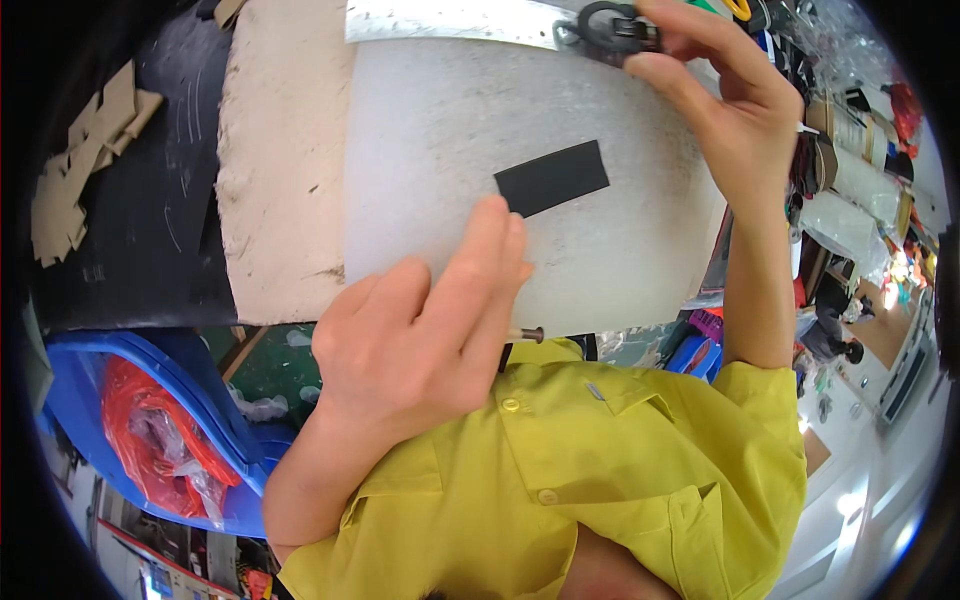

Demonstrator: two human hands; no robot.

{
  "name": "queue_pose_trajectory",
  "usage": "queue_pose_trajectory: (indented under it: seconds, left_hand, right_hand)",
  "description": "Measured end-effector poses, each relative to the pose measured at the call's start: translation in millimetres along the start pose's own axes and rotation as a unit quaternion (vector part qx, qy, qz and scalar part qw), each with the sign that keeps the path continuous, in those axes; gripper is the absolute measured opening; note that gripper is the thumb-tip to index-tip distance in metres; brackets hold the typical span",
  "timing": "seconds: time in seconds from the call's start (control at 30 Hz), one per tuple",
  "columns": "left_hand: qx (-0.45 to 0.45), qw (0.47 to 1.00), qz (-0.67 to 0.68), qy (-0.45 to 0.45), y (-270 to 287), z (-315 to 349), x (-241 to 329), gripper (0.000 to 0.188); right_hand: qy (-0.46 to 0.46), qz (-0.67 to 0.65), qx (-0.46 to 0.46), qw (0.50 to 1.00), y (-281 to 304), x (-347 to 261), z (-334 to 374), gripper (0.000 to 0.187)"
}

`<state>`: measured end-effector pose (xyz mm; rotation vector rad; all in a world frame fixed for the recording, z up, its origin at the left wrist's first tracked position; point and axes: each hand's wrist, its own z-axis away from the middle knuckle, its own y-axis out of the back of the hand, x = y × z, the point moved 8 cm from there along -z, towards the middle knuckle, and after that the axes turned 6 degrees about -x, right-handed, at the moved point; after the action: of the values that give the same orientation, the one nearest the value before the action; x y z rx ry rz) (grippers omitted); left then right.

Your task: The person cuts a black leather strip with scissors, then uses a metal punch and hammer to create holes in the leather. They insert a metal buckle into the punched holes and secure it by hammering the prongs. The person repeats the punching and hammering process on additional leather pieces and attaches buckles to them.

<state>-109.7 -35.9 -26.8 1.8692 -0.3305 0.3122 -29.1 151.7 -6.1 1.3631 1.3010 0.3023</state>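
Observation:
My right hand (745, 110) is at the far right of the work surface. Its thumb and fingers pinch a small black looped piece (605, 30) with a shiny part, slightly blurred, over the end of a metal strip. My left hand (420, 330) is nearer, back of the hand up. Its foremost fingers stretch out to the near left corner of a flat black rectangle (553, 178); whether they touch it I cannot tell. A thin rod with a dark round end (527, 335) pokes out beside the left palm; the rest of it is hidden.
Under the black rectangle lies a pale translucent board (430, 130) on a worn beige board (285, 150). The metal strip (450, 20) runs along the far edge. Cardboard scraps (90, 170) lie on a black surface at left. A blue bin (215, 400) with red plastic bags stands below.

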Motion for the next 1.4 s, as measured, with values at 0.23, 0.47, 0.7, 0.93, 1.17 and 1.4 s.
queue_pose_trajectory:
  seconds: [0.23, 0.47, 0.7, 0.93, 1.17, 1.4]
  left_hand:
    - [0.004, 1.0, -0.01, 0.003, -2, 1, -1, 0.024]
    - [0.056, 0.996, 0.062, 0.03, 2, 2, -8, 0.027]
    - [0.036, 0.803, 0.494, 0.33, 1, -9, -30, 0.023]
    - [-0.052, 0.737, 0.583, 0.337, -21, -21, -14, 0.02]
    - [0.086, 0.946, 0.304, 0.072, 14, -42, 11, 0.024]
    - [0.041, 0.973, 0.222, -0.045, -8, -19, 31, 0.024]
  right_hand:
    - [0.065, -0.007, -0.144, 0.987, -17, -43, 20, 0.023]
    - [-0.025, -0.103, -0.254, 0.961, -41, -53, 24, 0.018]
    - [-0.277, -0.499, -0.21, 0.794, -31, -37, 55, 0.009]
    - [-0.329, -0.548, -0.1, 0.762, -14, -24, 87, 0.016]
    - [0.033, -0.05, 0.046, 0.997, 44, -56, 98, 0.027]
    - [-0.307, -0.268, 0.046, 0.912, -4, -26, 133, 0.01]
